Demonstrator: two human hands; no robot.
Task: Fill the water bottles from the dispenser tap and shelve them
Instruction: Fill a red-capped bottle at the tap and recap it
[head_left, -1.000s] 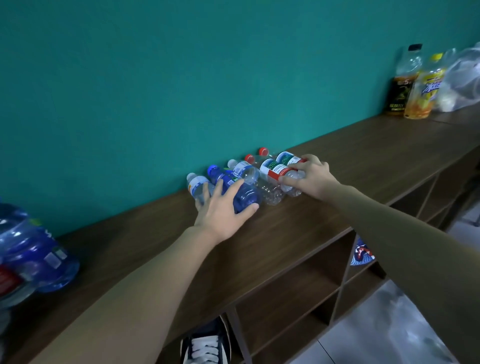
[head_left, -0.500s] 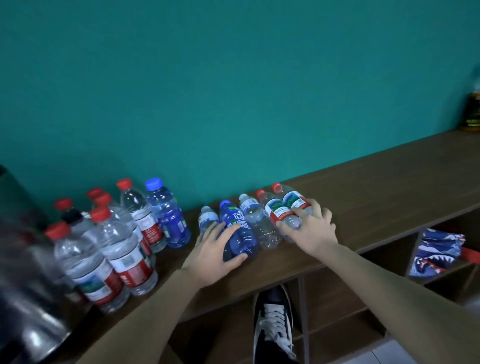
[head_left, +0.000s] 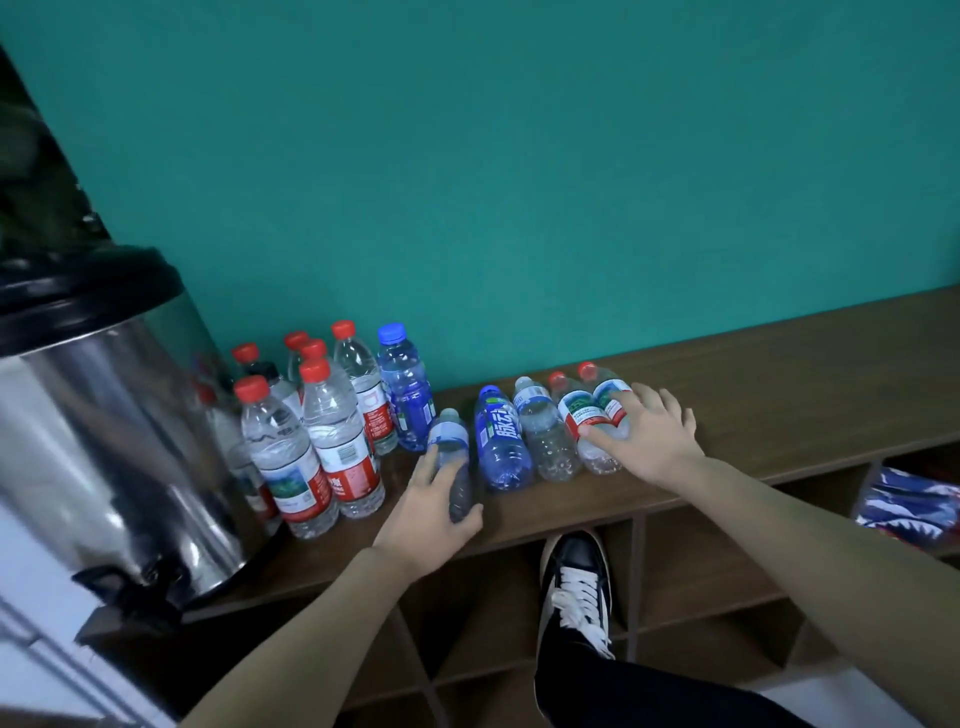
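The steel water dispenser with a black lid (head_left: 119, 426) is cut off by the left edge, and its surface and dark tap (head_left: 137, 584) are smeared with blur. Behind the upright clear red-capped bottles (head_left: 317, 441), several more are half hidden, so their count cannot be told. The left hand (head_left: 426, 512) covers the lower part of a small clear lying bottle (head_left: 451, 447). The right hand (head_left: 647, 434) hides parts of two red-labelled lying bottles (head_left: 589, 421). Label print is too small to read. A blue patterned cloth (head_left: 914, 512) in a shelf compartment runs off the right edge.
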